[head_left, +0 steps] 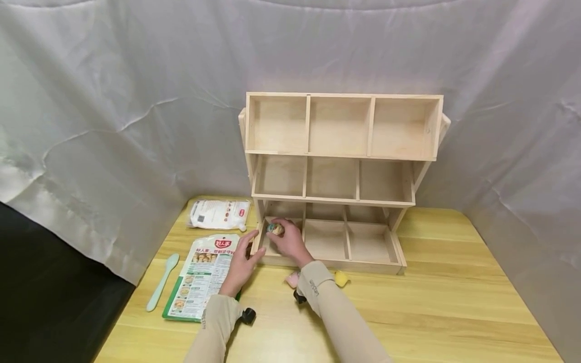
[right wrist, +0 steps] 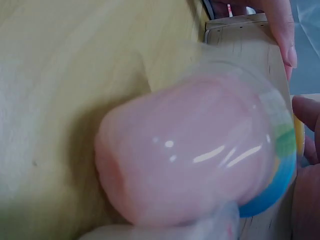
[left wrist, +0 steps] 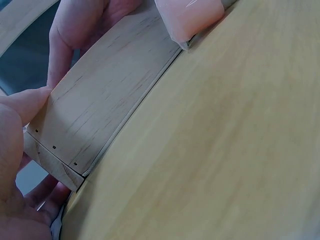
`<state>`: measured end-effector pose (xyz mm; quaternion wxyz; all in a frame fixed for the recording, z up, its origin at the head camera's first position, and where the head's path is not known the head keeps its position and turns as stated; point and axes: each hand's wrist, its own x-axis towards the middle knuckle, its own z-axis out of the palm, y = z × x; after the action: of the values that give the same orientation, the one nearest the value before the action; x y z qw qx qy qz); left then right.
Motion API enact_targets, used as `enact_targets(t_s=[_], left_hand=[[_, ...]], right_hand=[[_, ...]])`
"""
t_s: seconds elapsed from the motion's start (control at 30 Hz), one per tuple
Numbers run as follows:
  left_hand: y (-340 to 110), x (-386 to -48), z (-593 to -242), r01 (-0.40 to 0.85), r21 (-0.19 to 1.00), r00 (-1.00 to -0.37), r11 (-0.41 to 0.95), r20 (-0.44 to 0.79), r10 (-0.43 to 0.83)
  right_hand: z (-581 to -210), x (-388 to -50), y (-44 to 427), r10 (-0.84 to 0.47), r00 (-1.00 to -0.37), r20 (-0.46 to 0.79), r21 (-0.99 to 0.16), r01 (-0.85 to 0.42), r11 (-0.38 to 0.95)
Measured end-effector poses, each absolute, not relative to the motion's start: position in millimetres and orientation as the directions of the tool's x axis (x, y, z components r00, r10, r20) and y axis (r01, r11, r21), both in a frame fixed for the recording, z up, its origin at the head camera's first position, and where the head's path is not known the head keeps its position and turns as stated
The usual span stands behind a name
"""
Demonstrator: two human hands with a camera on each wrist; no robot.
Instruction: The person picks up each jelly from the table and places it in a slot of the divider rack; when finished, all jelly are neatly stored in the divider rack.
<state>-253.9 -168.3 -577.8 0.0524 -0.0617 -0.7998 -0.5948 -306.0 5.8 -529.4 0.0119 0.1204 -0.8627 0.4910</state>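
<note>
Closest to the right wrist camera lies a pink cup-shaped piece (right wrist: 180, 150) in a shiny clear cover, on the wooden table (head_left: 454, 282) just in front of the three-tier wooden rack (head_left: 338, 126); a small yellow piece (head_left: 341, 278) sits farther along, also in front of the rack, beside the right sleeve (head_left: 347, 317). The right hand (head_left: 292, 242) reaches into the left compartment of the rack's bottom row, thumb and fingers pinching a small blue-and-cream piece (head_left: 274, 229); they cover much of it, so I cannot tell whether it already touches the compartment floor. The left hand (head_left: 241, 264) grips the rack's bottom left front corner, thumb over the edge and fingers round the outer side. To the rack's left, a white pouch (head_left: 220, 214) lies near its side, with a green-and-white food pouch (head_left: 204, 277) nearer the person and a pale green spoon (head_left: 163, 282) beyond that pouch. The step in hand looks like placing the blue-and-cream piece in that compartment while the rack is steadied; the next move would call for settling it on the floor, loosening the pinch and lifting the fingers clear of the divider.
</note>
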Motion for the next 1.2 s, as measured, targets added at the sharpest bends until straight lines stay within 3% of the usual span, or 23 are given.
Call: enact_targets(t_s=[0.5,0.87,1.2], left_hand=[[-165,-255,-574,0.165,0.947,-0.986,0.274,0.165,0.023],[-162,-238,-534,0.168,0.934,-0.986,0.316,0.155,0.066],[-160,-235,-544,0.162,0.950,-0.987,0.269,0.156,0.043]], right_hand=[[-528,-306,2,-0.219,-0.970,0.104,-0.773,-0.217,0.596],[-529,-308,1,-0.231,-0.970,0.070,-0.755,-0.203,0.623],[-534,-306,0,-0.228,-0.971,0.076,-0.740,-0.208,0.640]])
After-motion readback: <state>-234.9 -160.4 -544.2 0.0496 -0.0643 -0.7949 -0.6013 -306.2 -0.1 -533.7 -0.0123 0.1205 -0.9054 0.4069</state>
